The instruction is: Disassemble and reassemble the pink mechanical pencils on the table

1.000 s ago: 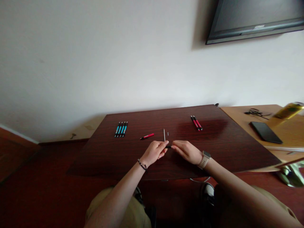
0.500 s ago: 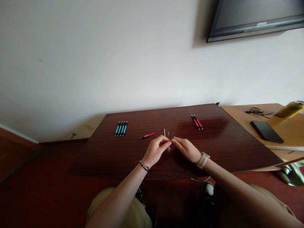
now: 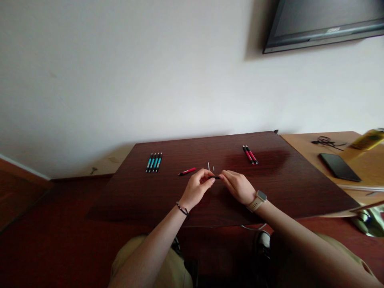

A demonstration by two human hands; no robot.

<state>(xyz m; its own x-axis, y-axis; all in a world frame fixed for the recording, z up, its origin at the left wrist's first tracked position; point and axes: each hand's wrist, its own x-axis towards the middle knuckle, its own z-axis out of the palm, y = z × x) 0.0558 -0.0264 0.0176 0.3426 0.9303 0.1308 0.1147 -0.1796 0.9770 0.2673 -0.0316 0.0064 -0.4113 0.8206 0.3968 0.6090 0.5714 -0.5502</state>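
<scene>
Between my fingertips, a short black pen part (image 3: 216, 177) lies roughly level above the table. My left hand (image 3: 196, 187) pinches its left end with thumb and fingers. At the other end, my right hand (image 3: 239, 188) is closed on it, fingers bent over. Just beyond the hands lie a thin white pen refill (image 3: 209, 165) and a small spring (image 3: 213, 168). A red pen body with a black end (image 3: 187, 171) rests to the left of them. Whatever sits inside the fingers is hidden.
Several teal pens (image 3: 154, 162) lie in a row at left on the dark table (image 3: 126, 192). Two red pens (image 3: 250, 155) lie at right. A wooden desk (image 3: 306, 148) beside it carries a phone (image 3: 339, 167), a black cable (image 3: 327, 141) and a yellow bottle (image 3: 368, 139).
My hands have drawn slightly apart, so the black pen part now shows between them. My right hand has shifted right and its wrist has turned. The pens on the table stay put.
</scene>
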